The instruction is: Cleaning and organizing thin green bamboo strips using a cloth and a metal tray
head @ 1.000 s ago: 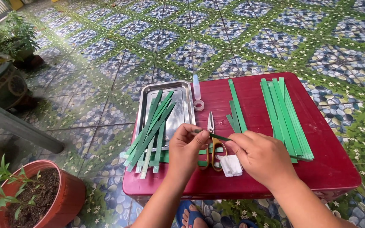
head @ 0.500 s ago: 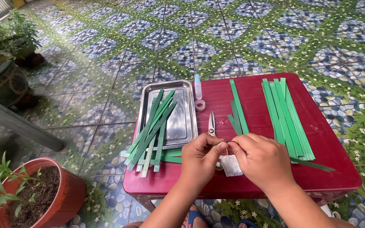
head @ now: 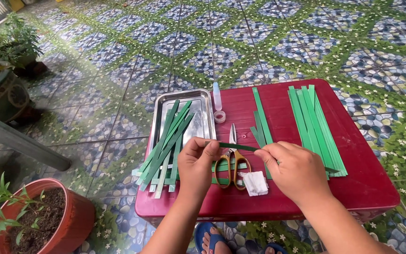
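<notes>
The patterned tile floor (head: 278, 42), green lattice over pebble-blue panels, surrounds the work area. A terracotta pot (head: 66, 221) with soil and a thin-leaved plant stands at lower left, well apart from the work.

The red table (head: 367, 188) is a low, glossy, rounded-corner plastic surface. On its left part sits a rectangular metal tray (head: 203, 101), shiny, with a rolled rim.

Progress, judged from the layout: a bundle of dark green strips (head: 165, 146) lies diagonally across the tray, overhanging its near edge; these appear to be handled already. A flat stack of lighter green strips (head: 313, 122) lies on the right part of the table, and a smaller group of strips (head: 259, 122) lies near the centre; these appear to be unworked stock. The remaining quantity looks at least equal to the tray quantity.

The left hand (head: 196, 164) and right hand (head: 297, 171) each pinch one end of a single green strip (head: 238, 147), held taut and level just above the table, over the scissors. Both grips are narrow fingertip pinches. The strip is thin, flat and ribbon-like, with a matte leaf-like face.

The scissors (head: 231, 162), yellow-handled with steel blades, lie closed on the table between the hands. A folded white cloth (head: 255, 182) lies just beside the handles. A small clear bottle (head: 217, 96) with its cap (head: 219, 116) off lies beside the tray's right rim.
</notes>
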